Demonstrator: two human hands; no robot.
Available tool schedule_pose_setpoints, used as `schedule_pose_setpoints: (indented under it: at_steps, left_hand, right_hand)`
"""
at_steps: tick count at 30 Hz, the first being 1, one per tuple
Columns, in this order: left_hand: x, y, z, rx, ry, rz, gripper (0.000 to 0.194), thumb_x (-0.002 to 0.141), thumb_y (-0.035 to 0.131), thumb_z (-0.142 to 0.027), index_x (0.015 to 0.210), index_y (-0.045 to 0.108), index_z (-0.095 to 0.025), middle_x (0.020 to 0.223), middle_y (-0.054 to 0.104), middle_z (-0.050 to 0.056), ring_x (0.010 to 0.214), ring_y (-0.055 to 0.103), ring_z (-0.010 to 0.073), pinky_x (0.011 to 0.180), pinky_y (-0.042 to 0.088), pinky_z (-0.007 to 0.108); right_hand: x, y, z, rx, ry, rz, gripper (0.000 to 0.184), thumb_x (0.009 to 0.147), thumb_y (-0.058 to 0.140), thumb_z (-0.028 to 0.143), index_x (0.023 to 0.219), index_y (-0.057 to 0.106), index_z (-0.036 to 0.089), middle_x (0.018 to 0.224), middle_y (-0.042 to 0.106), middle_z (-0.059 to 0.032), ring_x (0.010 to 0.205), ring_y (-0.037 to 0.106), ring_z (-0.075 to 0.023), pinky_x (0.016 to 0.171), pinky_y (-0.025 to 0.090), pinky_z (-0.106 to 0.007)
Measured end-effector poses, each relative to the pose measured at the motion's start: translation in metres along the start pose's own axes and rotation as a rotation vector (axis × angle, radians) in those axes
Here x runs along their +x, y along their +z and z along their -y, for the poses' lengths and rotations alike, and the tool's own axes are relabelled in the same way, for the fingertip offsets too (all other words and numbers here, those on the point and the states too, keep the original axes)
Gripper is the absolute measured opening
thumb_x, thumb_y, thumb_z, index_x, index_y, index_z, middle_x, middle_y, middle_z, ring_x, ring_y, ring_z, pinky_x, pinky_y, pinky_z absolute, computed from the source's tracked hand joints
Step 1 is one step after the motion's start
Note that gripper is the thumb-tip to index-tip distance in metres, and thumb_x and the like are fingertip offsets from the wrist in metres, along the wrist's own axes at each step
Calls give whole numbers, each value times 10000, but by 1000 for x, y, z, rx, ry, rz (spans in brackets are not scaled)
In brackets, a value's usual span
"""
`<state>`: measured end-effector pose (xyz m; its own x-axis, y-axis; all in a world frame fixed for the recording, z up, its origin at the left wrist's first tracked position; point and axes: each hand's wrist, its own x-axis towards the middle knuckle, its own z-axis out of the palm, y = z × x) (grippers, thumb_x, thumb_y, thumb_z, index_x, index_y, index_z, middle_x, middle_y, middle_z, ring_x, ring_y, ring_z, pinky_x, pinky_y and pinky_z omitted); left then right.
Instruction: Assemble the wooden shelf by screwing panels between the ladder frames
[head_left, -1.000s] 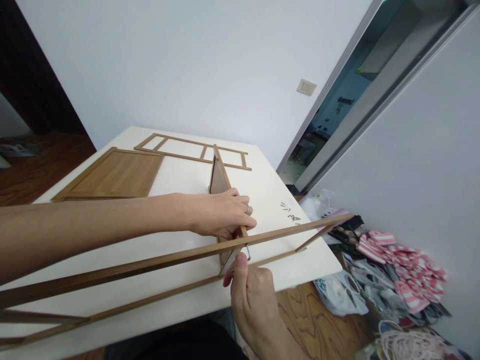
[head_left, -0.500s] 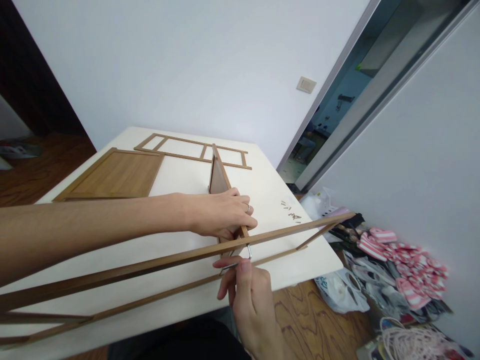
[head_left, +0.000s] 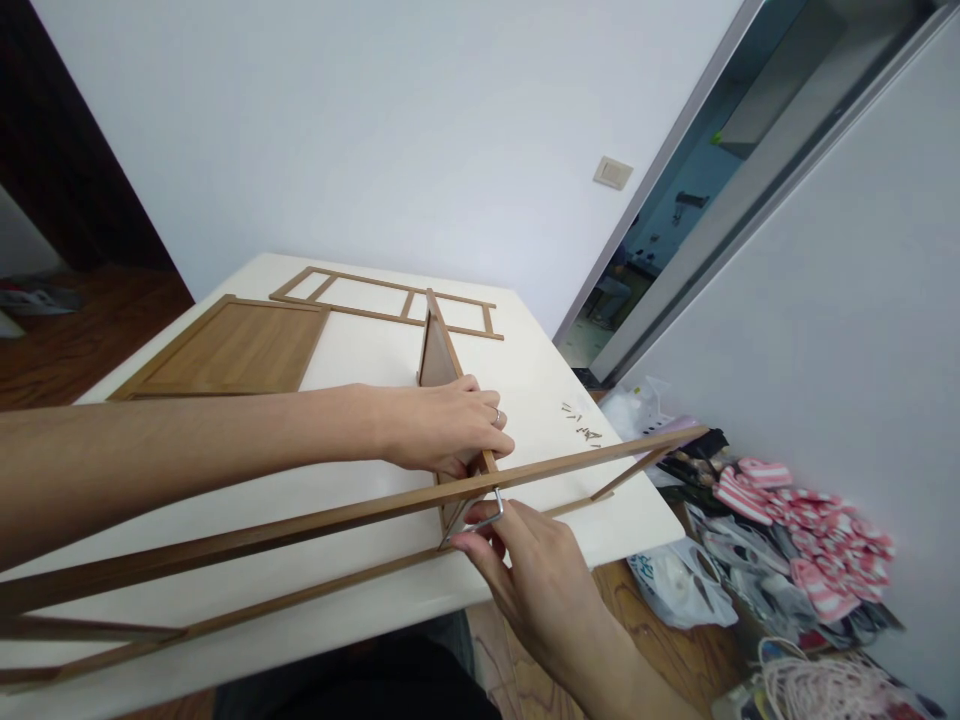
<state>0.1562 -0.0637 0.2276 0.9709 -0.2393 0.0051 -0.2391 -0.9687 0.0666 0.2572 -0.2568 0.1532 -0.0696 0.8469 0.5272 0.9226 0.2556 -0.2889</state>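
My left hand [head_left: 457,425] is closed over the top edge of an upright wooden panel [head_left: 441,345], near where it meets a long ladder-like wooden frame [head_left: 315,525]. The frame stands on its side along the near part of the table. Below the frame's upper rail, my right hand [head_left: 525,555] pinches a bent metal hex key [head_left: 497,508]. The key's short end meets the rail at the joint with the panel. The fastener there is too small to make out.
On the white table [head_left: 367,360] lie a flat wooden panel [head_left: 232,350], a second ladder-like frame [head_left: 367,295] and several small screws [head_left: 589,433]. Bags [head_left: 686,580], striped cloth [head_left: 810,530] and a bundle of cord [head_left: 832,685] lie on the floor at right.
My right hand has turned and moved up and right around the hex key, whose long arm has swung slightly. My left hand, the panel and the frame stay in place.
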Motion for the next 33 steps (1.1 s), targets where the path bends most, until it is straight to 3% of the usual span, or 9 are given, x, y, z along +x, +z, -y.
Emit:
schedule_pose_setpoints:
  at_steps: [3, 6, 12, 19, 25, 29, 33]
  left_hand:
    - [0, -1, 0, 8, -20, 25, 208, 838, 757, -146, 862, 560, -208, 952, 692, 32, 941, 578, 229, 790, 321, 362]
    - [0, -1, 0, 9, -18, 27, 208, 835, 754, -144, 864, 559, -208, 959, 694, 33, 939, 579, 229, 799, 325, 363]
    - [0, 0, 0, 22, -22, 25, 199, 839, 734, -126, 856, 552, -206, 954, 693, 37, 938, 580, 231, 799, 329, 363]
    - [1, 0, 0, 21, -15, 31, 208, 836, 739, -114, 864, 554, -204, 967, 698, 41, 936, 578, 233, 792, 325, 362]
    - [-1, 1, 1, 16, 9, -6, 233, 819, 756, -114, 844, 543, -205, 960, 699, 40, 908, 567, 232, 779, 314, 356]
    - [-2, 3, 2, 7, 17, -13, 254, 810, 756, -96, 838, 529, -207, 954, 694, 33, 917, 565, 229, 783, 310, 356]
    - [-3, 5, 4, -2, 26, -35, 264, 810, 752, -87, 842, 521, -211, 955, 685, 24, 915, 558, 221, 792, 312, 355]
  right_hand:
    - [3, -4, -2, -279, -130, -183, 398, 1024, 578, 460, 726, 526, 201, 570, 545, 33, 519, 511, -125, 545, 332, -301]
    - [11, -14, -3, -420, -239, -250, 404, 996, 619, 484, 729, 536, 192, 553, 491, 39, 523, 470, -131, 551, 313, -319]
    - [24, -32, -1, -632, -446, -146, 374, 1021, 612, 423, 735, 534, 195, 576, 474, 34, 520, 464, -149, 538, 324, -331]
    - [31, -43, 15, -1025, -654, 11, 378, 1018, 603, 441, 750, 584, 175, 591, 448, 30, 452, 411, -117, 406, 293, -281]
    - [36, -45, 14, -1136, -803, 54, 454, 1053, 523, 461, 687, 535, 194, 572, 408, 39, 434, 383, -80, 373, 299, -215]
    - [37, -46, 18, -1179, -824, 73, 487, 1068, 502, 437, 642, 511, 202, 553, 394, 46, 430, 360, -67, 375, 304, -193]
    - [39, -45, 26, -1141, -711, 26, 493, 1050, 554, 402, 603, 450, 223, 515, 375, 56, 413, 327, -79, 378, 273, -236]
